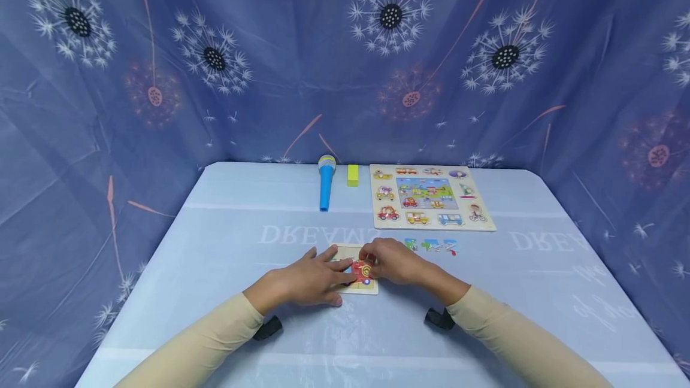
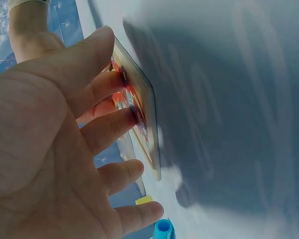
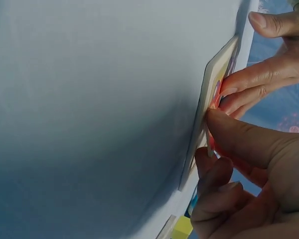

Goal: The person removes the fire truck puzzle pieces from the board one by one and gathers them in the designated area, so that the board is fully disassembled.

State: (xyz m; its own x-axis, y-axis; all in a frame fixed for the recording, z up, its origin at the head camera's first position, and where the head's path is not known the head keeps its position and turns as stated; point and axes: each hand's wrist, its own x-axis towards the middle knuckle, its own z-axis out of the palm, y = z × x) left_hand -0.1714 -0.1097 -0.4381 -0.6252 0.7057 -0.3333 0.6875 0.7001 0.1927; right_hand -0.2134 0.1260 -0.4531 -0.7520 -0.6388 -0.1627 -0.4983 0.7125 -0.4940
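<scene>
A small wooden jigsaw tray (image 1: 368, 290) with a red vehicle picture lies on the table between the hands. The left hand (image 1: 312, 278) rests on its left part, outstretched fingertips touching the picture; in the left wrist view two fingers of that hand (image 2: 97, 129) reach the pieces and the others are spread past the tray. On the right side, the right hand (image 1: 396, 261) pinches a thin puzzle piece (image 3: 209, 142) between thumb and forefinger at the tray. Red pieces (image 1: 363, 270) show between the hands; the fingers hide part of the picture.
Several loose puzzle pieces (image 1: 432, 245) lie right of the tray. Behind them is a larger wooden vehicle board (image 1: 431, 221). A blue toy microphone (image 1: 326, 187) and a yellow block (image 1: 353, 175) stand at the back of the table (image 1: 242, 220), before a patterned blue cloth (image 1: 302, 64).
</scene>
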